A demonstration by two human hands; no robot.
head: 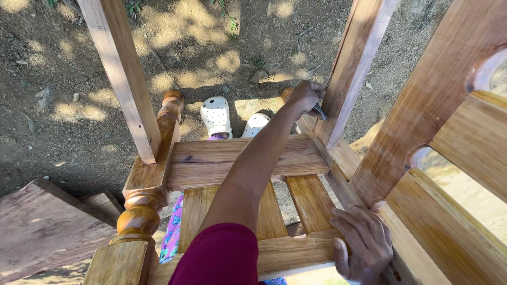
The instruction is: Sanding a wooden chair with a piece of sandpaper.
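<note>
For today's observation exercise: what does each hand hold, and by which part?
The left hand closes around a small dark tool, mostly hidden in its grip, against the varnished wooden chair frame. The right hand holds nothing; it rests on the frame's rail.

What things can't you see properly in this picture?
- Small dark tool: mostly hidden inside the left hand, head view.
- Right hand: lower part cut off by the bottom edge.
- White shoes: partly hidden behind the wooden chair frame.
</note>
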